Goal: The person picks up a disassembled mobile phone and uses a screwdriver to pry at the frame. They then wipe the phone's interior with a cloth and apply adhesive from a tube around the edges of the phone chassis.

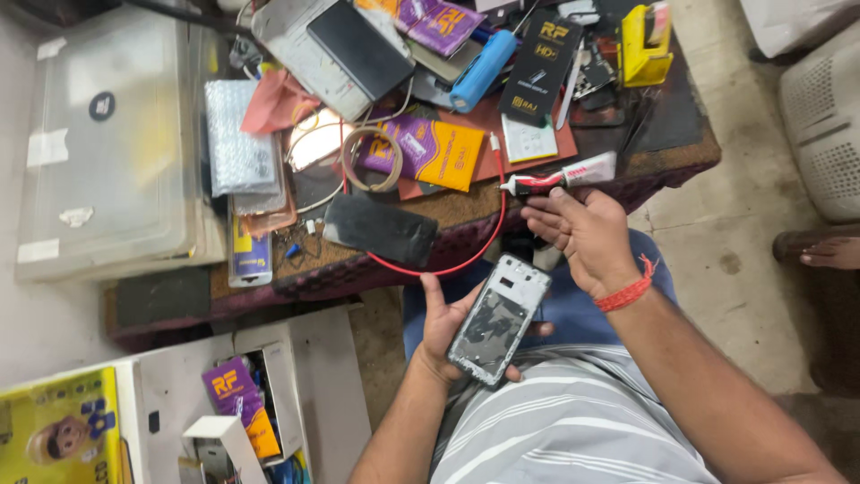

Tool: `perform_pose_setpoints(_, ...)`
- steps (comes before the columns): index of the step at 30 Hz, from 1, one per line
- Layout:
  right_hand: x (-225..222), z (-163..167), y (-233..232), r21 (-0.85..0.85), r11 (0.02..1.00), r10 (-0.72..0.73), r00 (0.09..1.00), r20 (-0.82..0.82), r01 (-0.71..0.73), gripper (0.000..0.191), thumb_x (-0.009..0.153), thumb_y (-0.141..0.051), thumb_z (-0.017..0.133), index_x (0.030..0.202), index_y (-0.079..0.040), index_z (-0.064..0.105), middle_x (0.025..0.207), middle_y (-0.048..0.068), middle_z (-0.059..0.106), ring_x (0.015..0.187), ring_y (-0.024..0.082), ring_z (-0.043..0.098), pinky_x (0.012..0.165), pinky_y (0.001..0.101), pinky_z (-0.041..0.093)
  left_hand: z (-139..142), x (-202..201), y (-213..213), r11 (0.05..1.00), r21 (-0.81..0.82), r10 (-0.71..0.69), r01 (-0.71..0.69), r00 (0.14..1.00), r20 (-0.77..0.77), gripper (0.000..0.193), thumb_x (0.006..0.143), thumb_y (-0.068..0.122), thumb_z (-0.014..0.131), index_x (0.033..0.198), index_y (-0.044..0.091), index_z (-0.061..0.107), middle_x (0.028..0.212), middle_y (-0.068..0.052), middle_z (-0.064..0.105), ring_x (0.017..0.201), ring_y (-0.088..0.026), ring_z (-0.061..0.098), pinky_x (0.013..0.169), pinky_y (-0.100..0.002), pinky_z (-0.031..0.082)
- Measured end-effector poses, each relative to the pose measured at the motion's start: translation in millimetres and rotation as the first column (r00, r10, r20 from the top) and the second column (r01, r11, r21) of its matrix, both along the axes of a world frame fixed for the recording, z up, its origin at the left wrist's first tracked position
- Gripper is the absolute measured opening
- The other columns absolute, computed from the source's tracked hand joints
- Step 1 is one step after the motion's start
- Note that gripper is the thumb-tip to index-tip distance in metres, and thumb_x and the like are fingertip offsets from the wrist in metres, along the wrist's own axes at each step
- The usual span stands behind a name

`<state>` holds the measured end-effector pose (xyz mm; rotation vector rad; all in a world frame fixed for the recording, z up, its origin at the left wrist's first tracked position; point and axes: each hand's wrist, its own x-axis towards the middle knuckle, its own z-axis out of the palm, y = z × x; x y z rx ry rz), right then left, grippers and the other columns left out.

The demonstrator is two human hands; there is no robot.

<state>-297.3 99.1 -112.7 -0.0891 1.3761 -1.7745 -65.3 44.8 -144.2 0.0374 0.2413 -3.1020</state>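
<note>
My left hand (439, 333) grips an opened phone frame (498, 318) with its inner side up, held over my lap. My right hand (584, 235) hovers just above it, palm open and fingers spread, its fingertips next to a white and red glue tube (560, 176) that lies on the table's near edge. A dark phone screen panel (380, 229) rests flat on the table to the left of the tube. A red cable (445, 267) loops over the table edge between them.
The cluttered worktable (448, 208) holds purple and yellow packets (428, 152), a blue cylinder (483, 70), a black box (539, 67), a yellow tool (643, 45) and a closed laptop (107, 134). Open cartons (251, 403) stand on the floor at left. Another person's foot (831, 253) is at right.
</note>
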Motion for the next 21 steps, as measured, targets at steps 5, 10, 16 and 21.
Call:
perform_pose_setpoints(5,-20,-14,10,0.134,0.987,-0.04,0.939,-0.342,0.09,0.022,0.098,-0.013,0.069,0.102,0.0,0.051,0.079,0.014,0.069,0.06,0.018,0.07,0.05,0.0292,0.057,-1,-10,-5,1.0,0.003,0.025,-0.025,0.998,-0.062,0.13,0.072,0.101,0.028,0.169,0.015,0.02,0.167,-0.03,0.026,0.141,-0.06,0.038,0.081,-0.076,0.055)
perform_pose_setpoints(10,-46,-40,31,0.055,0.955,-0.186,0.73,-0.658,0.293,0.026,0.104,-0.016,0.076,0.105,-0.001,0.054,0.08,0.007,0.065,0.057,0.013,0.061,0.048,0.0277,0.049,-12,-16,-3,0.999,0.043,0.008,-0.006,0.998,-0.059,0.131,0.072,0.102,0.029,0.17,0.014,0.02,0.167,-0.03,0.025,0.142,-0.06,0.038,0.082,-0.075,0.055)
perform_pose_setpoints(16,-110,-32,17,0.282,0.838,0.29,0.057,-0.955,0.467,0.04,0.093,-0.018,0.092,0.111,0.002,0.063,0.087,0.011,0.071,0.087,0.031,0.069,0.082,0.0446,0.053,-20,-25,-6,0.997,0.075,-0.01,0.022,0.988,-0.153,0.126,0.075,0.103,0.028,0.17,0.021,0.023,0.169,-0.022,0.028,0.143,-0.06,0.038,0.086,-0.076,0.054)
perform_pose_setpoints(21,-138,-34,5,0.383,0.808,0.349,0.159,-0.923,0.447,0.042,0.084,-0.006,0.081,0.119,0.003,0.059,0.083,0.01,0.07,0.076,0.028,0.068,0.073,0.0451,0.054,-26,-40,-7,1.0,0.007,0.002,0.0,0.987,-0.158,0.122,0.081,0.104,0.025,0.172,0.021,0.024,0.169,-0.022,0.028,0.144,-0.06,0.037,0.087,-0.075,0.054)
